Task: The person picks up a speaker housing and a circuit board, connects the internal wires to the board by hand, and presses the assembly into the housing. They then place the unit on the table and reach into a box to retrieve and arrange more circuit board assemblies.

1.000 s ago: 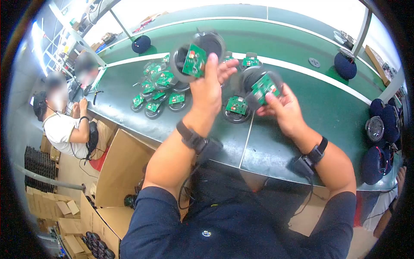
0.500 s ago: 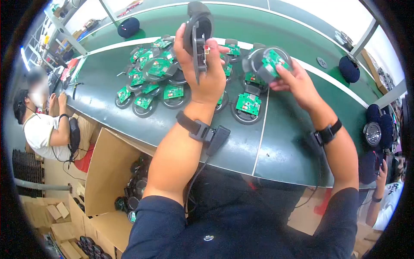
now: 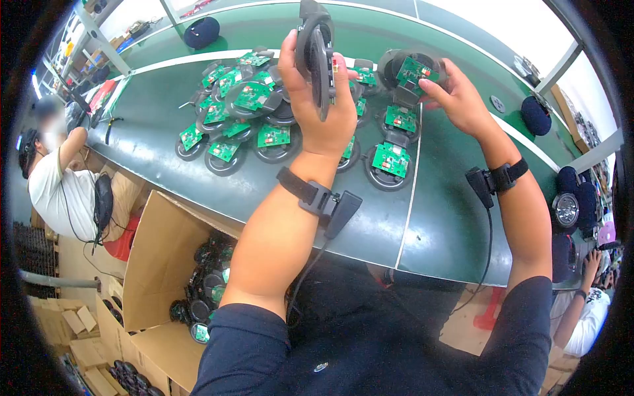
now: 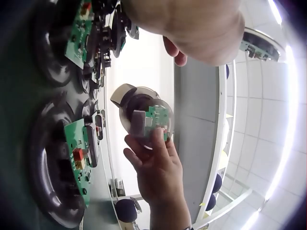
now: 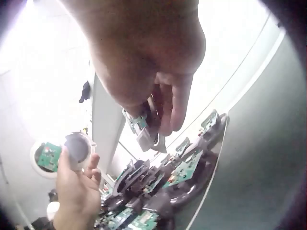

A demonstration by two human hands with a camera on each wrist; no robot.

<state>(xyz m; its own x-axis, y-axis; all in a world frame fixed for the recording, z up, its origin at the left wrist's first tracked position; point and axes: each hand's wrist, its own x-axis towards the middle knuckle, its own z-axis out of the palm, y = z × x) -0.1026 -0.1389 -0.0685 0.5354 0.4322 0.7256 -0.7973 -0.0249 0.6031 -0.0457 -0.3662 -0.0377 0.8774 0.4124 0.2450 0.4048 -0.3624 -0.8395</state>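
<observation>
My left hand (image 3: 320, 122) is raised above the bench and grips a round black plastic housing (image 3: 321, 56), turned nearly edge-on in the head view. The right wrist view shows a green circuit board (image 5: 49, 156) on this piece, beside its round grey part. Thumb on top, my right hand (image 3: 465, 105) pinches a similar housing with a green circuit board (image 3: 413, 68), slightly blurred. It is toward the back of the bench, just beyond two like housings, the farther one (image 3: 401, 120) and the nearer one (image 3: 391, 162). The undersides of both held pieces are mostly hidden.
Several more board-bearing housings (image 3: 254, 98) lie piled left of my left arm on the dark green bench (image 3: 317, 204). A cardboard box (image 3: 155, 264) of black parts stands below its front edge. Dark blue round pieces (image 3: 535, 115) sit at the back right. Another person (image 3: 63, 178) sits at the left.
My left hand has turned its housing from face-on to edge-on. My right hand has carried its housing toward the back of the bench.
</observation>
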